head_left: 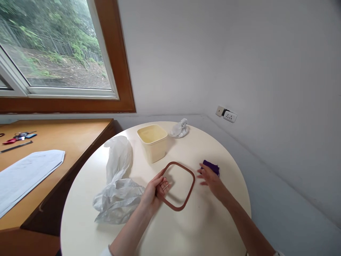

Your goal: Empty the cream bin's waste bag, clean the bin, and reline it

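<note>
My left hand (156, 189) is closed around the left side of a brown square ring (190, 189) with rounded corners, like the rim of a bin. The ring is tilted above the round table, and the tabletop shows through its opening. Just right of the ring, my right hand (210, 179) has its fingers apart and holds nothing that I can see. Behind that hand, and partly covered by it, lies a dark purple cloth (213, 167) with frayed edges. A cream square bin (155, 151) with an open top stands upright beyond the ring.
A crumpled translucent plastic bag (118, 201) spreads over the left of the round table (176, 238). A small knotted bag (181, 128) sits at the back. On the left, a wooden desk (80, 142) carries paper sheets (29, 174), a pen (16, 146) and keys (22, 135).
</note>
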A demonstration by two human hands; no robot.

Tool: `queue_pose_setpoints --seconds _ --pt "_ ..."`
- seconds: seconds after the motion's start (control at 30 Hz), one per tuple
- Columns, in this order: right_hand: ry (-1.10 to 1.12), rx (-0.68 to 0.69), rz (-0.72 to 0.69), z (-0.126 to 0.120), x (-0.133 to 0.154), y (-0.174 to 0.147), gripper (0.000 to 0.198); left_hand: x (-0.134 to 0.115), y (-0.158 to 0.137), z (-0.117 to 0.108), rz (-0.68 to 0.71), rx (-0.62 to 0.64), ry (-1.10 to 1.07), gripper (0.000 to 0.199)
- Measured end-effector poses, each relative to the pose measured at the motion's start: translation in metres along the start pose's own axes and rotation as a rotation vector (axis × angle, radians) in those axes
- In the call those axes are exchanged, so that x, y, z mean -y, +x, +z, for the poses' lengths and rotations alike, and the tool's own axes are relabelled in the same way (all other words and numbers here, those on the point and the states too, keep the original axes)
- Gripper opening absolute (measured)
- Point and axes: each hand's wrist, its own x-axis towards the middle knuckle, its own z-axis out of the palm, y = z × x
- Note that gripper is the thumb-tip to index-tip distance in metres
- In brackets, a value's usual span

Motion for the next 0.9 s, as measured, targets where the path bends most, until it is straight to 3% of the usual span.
queue_pose_setpoints --seconds 0.07,0.13,0.2,0.33,0.4,0.57,0.77,0.9 --pt "0.133 0.157 -0.036 0.014 0.019 -0.012 0.055 0.005 -0.002 0.005 -0.007 0.032 0.034 0.036" --pt "0.062 0.124 -0.093 0.021 0.032 -0.019 0.049 0.01 -0.005 0.01 -0.021 0.058 0.079 0.038" --pt "-0.049 -0.002 -0.111 0.016 0.035 -0.018 0.043 0.015 -0.011 0.015 -0.038 0.092 0.115 0.042" --pt "-0.137 -0.257 0.019 -0.022 0.011 0.008 0.039 0.019 -0.022 0.023 -0.06 0.121 0.211 0.055" --pt "-0.187 -0.242 0.167 -0.044 -0.007 0.022 0.037 0.019 -0.026 0.025 -0.061 0.124 0.27 0.052" --pt "-0.292 -0.235 0.289 -0.071 -0.037 0.034 0.036 0.016 -0.03 0.023 -0.056 0.185 0.298 0.042" --pt "-0.495 -0.346 0.288 -0.078 -0.046 0.03 0.052 0.007 -0.04 0.019 -0.017 0.218 0.395 0.033" --pt "-0.69 -0.438 0.153 -0.08 -0.051 0.03 0.058 -0.012 -0.062 0.012 -0.012 0.224 0.495 0.031"
